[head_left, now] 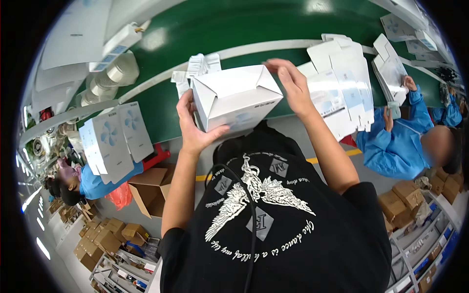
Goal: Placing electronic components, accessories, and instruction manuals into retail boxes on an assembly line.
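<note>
The green conveyor belt (220, 29) runs above everything. Just below its white edge, the white carton (234, 97) is gripped underneath by the left hand (195, 127); the right hand (290, 83) presses its top flap.

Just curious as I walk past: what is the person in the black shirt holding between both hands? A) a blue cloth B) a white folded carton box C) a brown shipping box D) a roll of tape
B: the left hand grips the lower side of a white folded carton box, while the right hand rests on its top right edge.
</note>
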`<state>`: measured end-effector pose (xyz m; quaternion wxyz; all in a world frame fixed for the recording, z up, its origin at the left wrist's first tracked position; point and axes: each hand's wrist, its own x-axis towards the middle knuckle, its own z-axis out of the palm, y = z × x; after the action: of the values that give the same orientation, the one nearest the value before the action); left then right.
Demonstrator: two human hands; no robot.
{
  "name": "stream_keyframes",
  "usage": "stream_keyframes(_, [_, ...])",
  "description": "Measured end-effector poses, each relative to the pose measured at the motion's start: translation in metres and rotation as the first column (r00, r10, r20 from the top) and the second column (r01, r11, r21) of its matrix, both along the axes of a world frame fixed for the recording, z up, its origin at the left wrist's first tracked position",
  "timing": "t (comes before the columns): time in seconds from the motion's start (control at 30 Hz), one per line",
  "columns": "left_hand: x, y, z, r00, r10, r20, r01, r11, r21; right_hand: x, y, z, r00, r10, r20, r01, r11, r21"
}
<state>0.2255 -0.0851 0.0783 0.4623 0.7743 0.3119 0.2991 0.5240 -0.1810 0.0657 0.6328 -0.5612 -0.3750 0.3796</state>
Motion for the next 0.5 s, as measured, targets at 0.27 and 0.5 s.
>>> stream_keyframes(0.27, [0.039, 0.079, 0.231, 0.973, 0.098, 0.207, -0.150, 0.957, 0.249, 0.019, -0.109, -0.080, 0.908, -0.401, 0.123, 0.418, 0.844, -0.335])
stream_keyframes(0.5, [0.109, 0.227, 0.349, 0.702, 0.628, -0.336, 0.013, 0.459, 0.888, 0.013, -0.146, -0.100, 0.887, -0.428, 0.173, 0.461, 0.799, -0.386])
